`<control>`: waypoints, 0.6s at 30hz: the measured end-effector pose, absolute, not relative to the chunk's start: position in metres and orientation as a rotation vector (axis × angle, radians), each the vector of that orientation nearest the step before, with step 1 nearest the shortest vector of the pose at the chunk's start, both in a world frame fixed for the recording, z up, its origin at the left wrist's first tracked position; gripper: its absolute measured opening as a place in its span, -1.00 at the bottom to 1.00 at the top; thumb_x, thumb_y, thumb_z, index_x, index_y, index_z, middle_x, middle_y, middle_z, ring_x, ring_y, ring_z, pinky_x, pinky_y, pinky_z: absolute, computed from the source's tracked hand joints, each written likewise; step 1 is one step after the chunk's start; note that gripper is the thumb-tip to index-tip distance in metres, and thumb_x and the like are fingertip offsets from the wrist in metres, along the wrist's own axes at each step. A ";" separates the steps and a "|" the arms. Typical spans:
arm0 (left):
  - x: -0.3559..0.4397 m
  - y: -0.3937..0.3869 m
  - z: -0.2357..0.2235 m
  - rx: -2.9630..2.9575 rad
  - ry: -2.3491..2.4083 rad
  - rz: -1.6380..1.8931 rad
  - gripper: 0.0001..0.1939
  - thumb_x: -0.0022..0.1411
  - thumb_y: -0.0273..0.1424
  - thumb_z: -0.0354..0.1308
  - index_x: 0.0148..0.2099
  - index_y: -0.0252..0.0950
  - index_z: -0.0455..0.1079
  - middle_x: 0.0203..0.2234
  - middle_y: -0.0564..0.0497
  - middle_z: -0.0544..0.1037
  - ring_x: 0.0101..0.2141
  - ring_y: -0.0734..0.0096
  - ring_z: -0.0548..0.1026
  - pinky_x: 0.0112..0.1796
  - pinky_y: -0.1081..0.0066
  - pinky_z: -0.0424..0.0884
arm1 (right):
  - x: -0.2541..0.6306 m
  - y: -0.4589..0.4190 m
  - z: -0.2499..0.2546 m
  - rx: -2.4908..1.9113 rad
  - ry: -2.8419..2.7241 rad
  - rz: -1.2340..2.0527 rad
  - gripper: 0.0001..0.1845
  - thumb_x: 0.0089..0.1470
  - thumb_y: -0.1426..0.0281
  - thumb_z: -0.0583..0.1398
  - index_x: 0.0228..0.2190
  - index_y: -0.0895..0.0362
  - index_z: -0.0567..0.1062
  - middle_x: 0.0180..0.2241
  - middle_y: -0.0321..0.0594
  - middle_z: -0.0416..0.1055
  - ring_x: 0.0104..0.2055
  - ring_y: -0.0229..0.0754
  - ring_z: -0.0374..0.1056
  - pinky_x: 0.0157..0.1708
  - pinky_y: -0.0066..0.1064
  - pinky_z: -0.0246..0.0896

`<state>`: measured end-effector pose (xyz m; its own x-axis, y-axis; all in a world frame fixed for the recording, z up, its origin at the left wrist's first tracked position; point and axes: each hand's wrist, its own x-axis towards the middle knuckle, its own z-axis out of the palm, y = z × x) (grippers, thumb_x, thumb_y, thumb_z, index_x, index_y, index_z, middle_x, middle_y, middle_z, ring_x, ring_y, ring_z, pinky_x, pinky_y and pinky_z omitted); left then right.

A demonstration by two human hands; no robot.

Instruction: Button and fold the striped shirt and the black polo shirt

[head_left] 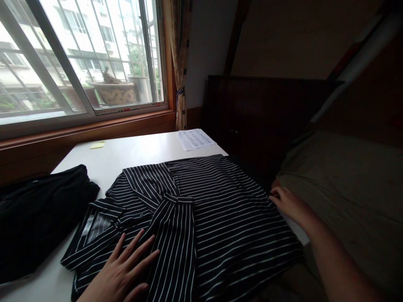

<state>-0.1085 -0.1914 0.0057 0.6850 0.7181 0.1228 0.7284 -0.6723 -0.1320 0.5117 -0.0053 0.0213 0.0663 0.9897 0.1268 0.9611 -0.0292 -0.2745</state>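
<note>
A black shirt with white stripes (226, 209) lies spread over the white table, its collar toward the left and its hem at the right edge. One sleeve is folded across the front, with its cuff near the middle. My left hand (122, 268) rests flat on the shirt below the collar, fingers spread. At the far right, my right hand (285, 203) pinches the shirt's hem at the table's edge, thumb and fingers together. The underside of that grip is hidden.
Dark folded clothing (40, 214) lies on the table's left side. Printed paper sheets (197, 139) and a yellow sticky note (97, 144) are at the back of the white table (138, 149). Behind stand a window and a tied curtain (181, 92). A cloth-covered bed (346, 176) is to the right.
</note>
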 end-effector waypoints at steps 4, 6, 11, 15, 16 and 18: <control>-0.130 -0.169 0.002 -2.543 -1.473 -0.179 -0.35 0.44 -0.07 -0.03 0.47 0.06 -0.10 0.42 0.06 0.05 0.37 0.02 0.09 0.30 -0.12 0.05 | 0.462 0.018 0.027 -2.022 -2.045 -0.103 -0.63 0.27 0.22 0.04 0.01 0.08 0.43 0.04 0.03 0.40 0.08 0.10 0.37 0.09 -0.15 0.22; -0.145 -0.158 -0.001 -2.396 -1.632 -0.289 -0.38 0.46 -0.11 -0.09 0.48 0.00 -0.09 0.42 -0.01 0.05 0.37 0.00 0.07 0.29 -0.15 0.06 | 0.451 0.029 0.023 -2.155 -2.006 -0.176 -0.56 0.29 0.20 0.03 0.09 0.14 0.39 0.03 0.12 0.39 0.08 0.16 0.36 0.07 -0.10 0.22; -0.179 -0.147 0.005 -2.231 -1.764 -0.506 -0.43 0.46 -0.14 -0.16 0.44 -0.12 0.03 0.38 -0.08 0.14 0.38 0.01 0.05 0.32 -0.11 -0.01 | 0.451 0.052 0.014 -2.379 -1.910 -0.308 -0.47 0.32 0.07 -0.01 0.01 0.24 0.41 -0.06 0.25 0.39 0.02 0.26 0.40 -0.02 -0.03 0.25; -0.213 -0.143 0.001 -2.157 -1.955 -0.600 -0.46 0.44 -0.15 -0.19 0.34 -0.23 0.19 0.26 -0.13 0.33 0.30 0.06 0.21 0.28 0.03 0.15 | 0.450 0.060 0.011 -2.379 -1.898 -0.342 -0.44 0.34 0.02 -0.07 -0.08 0.24 0.43 -0.12 0.21 0.46 -0.08 0.20 0.47 -0.04 -0.01 0.27; -0.222 -0.141 -0.003 -2.126 -2.001 -0.600 -0.45 0.42 -0.14 -0.20 0.29 -0.28 0.25 0.22 -0.17 0.37 0.27 0.03 0.27 0.25 0.04 0.20 | 0.449 0.062 0.010 -2.396 -1.889 -0.325 -0.43 0.34 0.01 -0.07 -0.10 0.23 0.44 -0.15 0.18 0.48 -0.10 0.19 0.48 -0.04 0.00 0.27; -0.236 -0.138 -0.014 -2.038 -2.081 -0.570 -0.43 0.38 -0.12 -0.19 0.22 -0.35 0.33 0.15 -0.26 0.41 0.18 -0.03 0.36 0.19 0.04 0.27 | 0.448 0.065 0.008 -2.455 -1.869 -0.256 -0.42 0.33 0.00 -0.07 -0.14 0.21 0.47 -0.25 0.12 0.53 -0.16 0.19 0.51 -0.05 0.04 0.26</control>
